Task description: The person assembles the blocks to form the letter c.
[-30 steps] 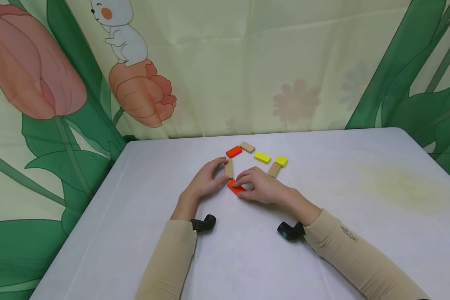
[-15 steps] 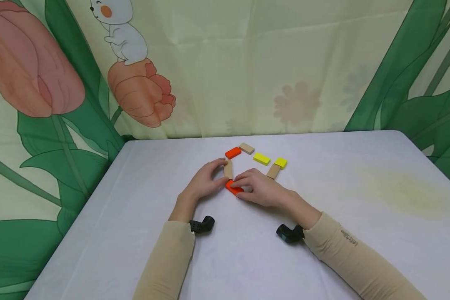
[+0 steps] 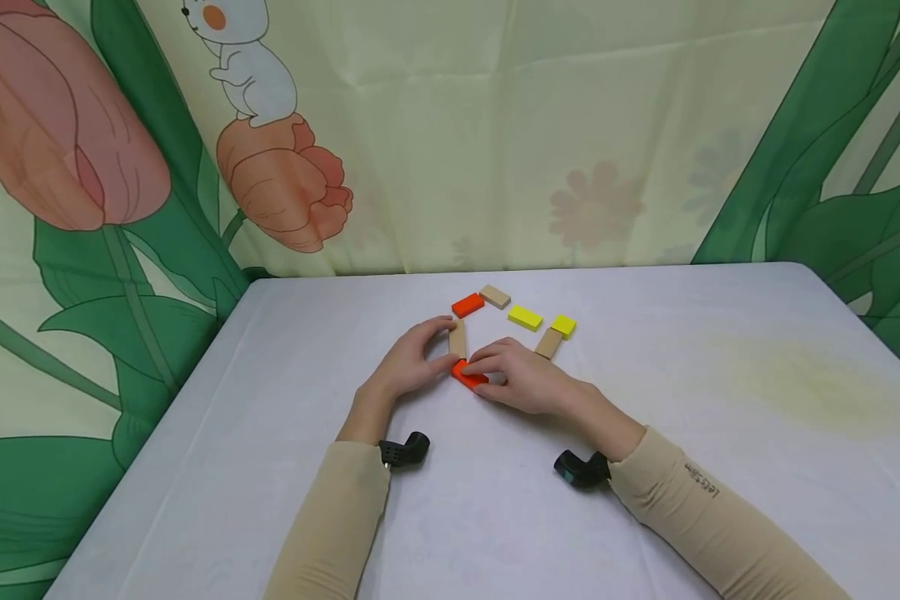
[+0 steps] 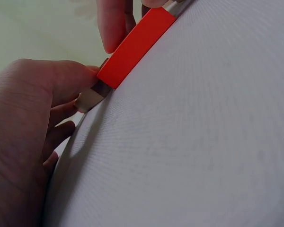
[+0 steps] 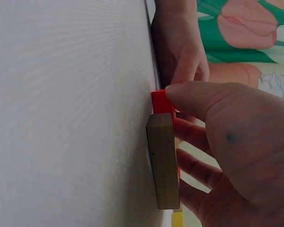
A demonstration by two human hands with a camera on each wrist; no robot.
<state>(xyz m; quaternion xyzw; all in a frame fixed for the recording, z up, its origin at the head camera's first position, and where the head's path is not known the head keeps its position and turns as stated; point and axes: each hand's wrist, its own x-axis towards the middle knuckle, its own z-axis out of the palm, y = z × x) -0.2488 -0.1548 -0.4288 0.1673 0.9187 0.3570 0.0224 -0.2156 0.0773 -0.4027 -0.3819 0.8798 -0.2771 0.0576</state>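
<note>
My left hand (image 3: 408, 358) holds a plain wooden block (image 3: 457, 340) lying flat on the table, fingertips at its far end and thumb at its near end. My right hand (image 3: 525, 379) pinches an orange-red block (image 3: 465, 375) between thumb and fingers. That block lies slanted, its upper-left end right at the near end of the wooden one. In the left wrist view the orange-red block (image 4: 137, 45) meets the wooden block (image 4: 92, 98) beside my left thumb. Another wooden block (image 5: 164, 163) stands out in front of my right fingers in the right wrist view.
Behind my hands a second orange-red block (image 3: 468, 305), a wooden block (image 3: 495, 297) and a yellow block (image 3: 525, 317) curve round. A smaller-looking yellow block (image 3: 564, 326) adjoins a wooden block (image 3: 549, 342) to the right. White cloth covers the table (image 3: 682, 392); a printed curtain hangs behind.
Over the first half second my right hand shifts the orange-red block slightly left along the wooden block's near end. Since then both hands stay nearly still.
</note>
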